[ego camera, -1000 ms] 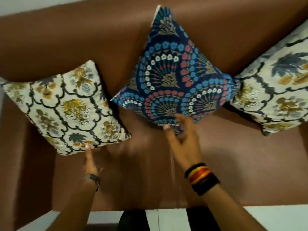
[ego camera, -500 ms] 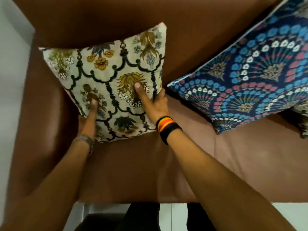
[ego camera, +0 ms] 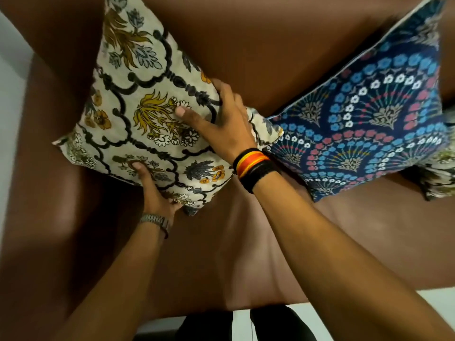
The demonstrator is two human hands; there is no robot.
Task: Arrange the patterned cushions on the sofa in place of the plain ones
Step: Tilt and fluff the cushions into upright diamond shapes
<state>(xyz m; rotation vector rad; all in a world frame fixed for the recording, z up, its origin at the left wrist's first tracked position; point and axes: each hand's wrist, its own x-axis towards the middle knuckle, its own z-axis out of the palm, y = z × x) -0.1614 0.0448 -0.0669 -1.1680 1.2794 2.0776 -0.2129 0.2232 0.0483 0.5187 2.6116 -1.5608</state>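
Both hands grip the cream floral cushion [ego camera: 138, 114]: left hand [ego camera: 152, 193] closed under its lower edge, right hand [ego camera: 221, 121] spread over its right side. Soft, light and yielding, it likely handles best by opposite edges. Beyond, it leans on the brown sofa [ego camera: 270, 45], touching the blue patterned cushion [ego camera: 364, 124].

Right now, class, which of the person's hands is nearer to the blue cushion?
Right. The right hand grips the cream floral cushion at its corner beside the blue cushion. The left hand holds the cream cushion's lower edge, farther away.
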